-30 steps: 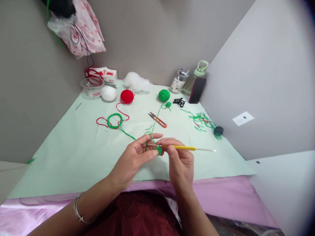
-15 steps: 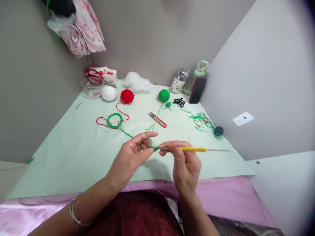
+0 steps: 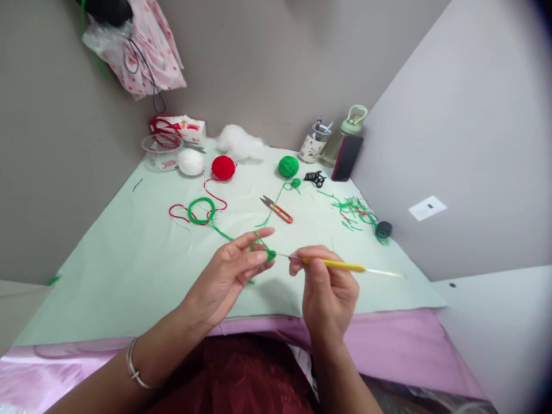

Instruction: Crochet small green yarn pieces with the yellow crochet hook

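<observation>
My left hand (image 3: 233, 265) pinches a small green crochet piece (image 3: 271, 255) between thumb and fingers, and green yarn runs over its raised index finger. Pen-like in my right hand (image 3: 328, 287) is a crochet hook (image 3: 336, 264) with a yellow handle; its thin metal tip reaches left to the green piece. Whether a loop sits on the tip is too small to tell. The yarn leads back past orange-handled thread snips (image 3: 278, 209) to a green yarn ball (image 3: 288, 167). Left of my hands lies a green yarn ring (image 3: 201, 211) with a tail.
Red yarn ball (image 3: 223, 168), white yarn ball (image 3: 191, 163), clear tub (image 3: 162, 155) and white stuffing (image 3: 240, 142) stand along the back. A pen cup (image 3: 314, 145), bottle (image 3: 334, 144), phone (image 3: 347, 158), black claw clip (image 3: 315, 179) and yarn scraps (image 3: 353, 208) are at the right.
My right hand has drawn slightly right, and the hook's handle end tilts lower. More metal shaft shows between its fingers and the green piece, which my left hand has turned a little.
</observation>
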The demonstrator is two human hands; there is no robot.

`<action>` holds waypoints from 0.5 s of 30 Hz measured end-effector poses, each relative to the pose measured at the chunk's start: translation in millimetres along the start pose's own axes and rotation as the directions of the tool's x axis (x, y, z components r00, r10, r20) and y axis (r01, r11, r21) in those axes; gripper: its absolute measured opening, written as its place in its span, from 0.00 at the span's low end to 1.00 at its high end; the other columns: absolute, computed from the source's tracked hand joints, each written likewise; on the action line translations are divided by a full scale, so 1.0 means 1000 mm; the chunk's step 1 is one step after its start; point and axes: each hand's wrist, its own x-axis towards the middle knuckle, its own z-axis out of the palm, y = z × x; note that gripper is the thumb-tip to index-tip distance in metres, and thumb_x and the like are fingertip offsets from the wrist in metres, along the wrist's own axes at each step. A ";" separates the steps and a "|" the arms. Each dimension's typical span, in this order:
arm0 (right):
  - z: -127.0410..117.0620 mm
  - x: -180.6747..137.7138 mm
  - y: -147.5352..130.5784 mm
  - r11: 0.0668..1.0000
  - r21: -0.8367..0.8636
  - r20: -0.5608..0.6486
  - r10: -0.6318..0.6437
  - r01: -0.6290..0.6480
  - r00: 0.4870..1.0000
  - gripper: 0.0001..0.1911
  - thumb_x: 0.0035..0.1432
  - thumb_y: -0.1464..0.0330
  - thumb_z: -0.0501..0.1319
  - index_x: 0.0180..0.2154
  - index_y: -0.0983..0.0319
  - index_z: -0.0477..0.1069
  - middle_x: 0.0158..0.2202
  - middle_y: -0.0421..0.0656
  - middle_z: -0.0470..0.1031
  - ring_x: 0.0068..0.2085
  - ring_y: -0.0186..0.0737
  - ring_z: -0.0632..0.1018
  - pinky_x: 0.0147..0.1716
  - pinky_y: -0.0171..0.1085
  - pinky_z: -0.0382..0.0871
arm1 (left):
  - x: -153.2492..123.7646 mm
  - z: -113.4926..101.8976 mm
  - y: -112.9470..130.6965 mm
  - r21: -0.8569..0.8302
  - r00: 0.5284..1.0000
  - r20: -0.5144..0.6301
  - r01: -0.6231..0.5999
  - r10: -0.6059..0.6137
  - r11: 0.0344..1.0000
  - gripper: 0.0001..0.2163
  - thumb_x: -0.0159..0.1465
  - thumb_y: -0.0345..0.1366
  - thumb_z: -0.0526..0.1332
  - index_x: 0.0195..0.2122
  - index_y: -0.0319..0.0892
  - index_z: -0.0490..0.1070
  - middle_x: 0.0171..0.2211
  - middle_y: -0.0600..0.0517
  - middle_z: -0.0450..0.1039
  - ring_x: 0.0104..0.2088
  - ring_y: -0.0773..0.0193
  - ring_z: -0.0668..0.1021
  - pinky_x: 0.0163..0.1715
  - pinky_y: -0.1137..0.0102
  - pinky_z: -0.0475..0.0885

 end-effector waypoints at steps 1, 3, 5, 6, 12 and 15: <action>0.001 0.002 -0.001 0.997 0.064 0.006 0.039 -0.039 0.999 0.12 0.74 0.70 0.59 0.43 0.56 0.82 0.35 0.42 0.80 0.31 0.36 0.79 0.34 0.39 0.77 | 0.000 0.000 0.000 0.033 1.000 -0.001 -0.021 0.021 0.999 0.20 0.58 0.35 0.77 0.52 0.47 0.85 0.31 0.57 0.70 0.29 0.72 0.67 0.50 0.67 0.72; 0.002 0.005 -0.001 0.993 0.102 0.055 0.046 -0.051 0.997 0.10 0.73 0.69 0.61 0.42 0.56 0.82 0.38 0.43 0.82 0.32 0.36 0.79 0.33 0.38 0.77 | -0.002 0.001 -0.001 0.103 0.999 -0.006 -0.052 0.053 0.993 0.20 0.57 0.35 0.77 0.52 0.49 0.85 0.33 0.56 0.72 0.30 0.71 0.67 0.42 0.72 0.69; 0.005 0.005 -0.001 0.999 0.045 0.078 0.017 -0.020 0.997 0.10 0.72 0.70 0.61 0.43 0.56 0.83 0.38 0.43 0.83 0.32 0.36 0.79 0.32 0.38 0.77 | -0.003 0.004 -0.003 0.153 0.996 -0.018 -0.081 0.084 0.985 0.19 0.57 0.36 0.78 0.51 0.50 0.85 0.33 0.56 0.73 0.33 0.70 0.69 0.36 0.74 0.66; 0.006 0.003 0.000 1.000 -0.003 0.078 -0.007 0.008 0.997 0.11 0.72 0.71 0.61 0.44 0.56 0.83 0.37 0.42 0.83 0.32 0.36 0.79 0.32 0.37 0.77 | -0.003 0.005 -0.004 0.165 0.994 -0.031 -0.099 0.105 0.981 0.20 0.57 0.36 0.78 0.51 0.50 0.85 0.33 0.56 0.74 0.34 0.70 0.70 0.35 0.74 0.66; 0.004 -0.003 0.002 0.894 -0.287 0.104 -0.326 0.342 0.940 0.18 0.67 0.79 0.65 0.51 0.53 0.83 0.44 0.46 0.84 0.43 0.42 0.84 0.40 0.40 0.80 | 0.002 0.003 -0.008 0.034 1.000 -0.019 0.019 -0.019 0.999 0.22 0.56 0.39 0.79 0.52 0.46 0.85 0.32 0.55 0.73 0.33 0.70 0.71 0.43 0.72 0.71; -0.001 0.001 0.002 0.981 -0.145 0.008 -0.128 0.128 0.992 0.13 0.70 0.75 0.62 0.46 0.55 0.83 0.36 0.42 0.82 0.35 0.37 0.81 0.35 0.37 0.78 | 0.004 -0.002 -0.006 -0.058 0.998 0.024 0.061 -0.060 0.996 0.17 0.55 0.37 0.79 0.47 0.44 0.87 0.33 0.54 0.73 0.36 0.68 0.73 0.56 0.62 0.72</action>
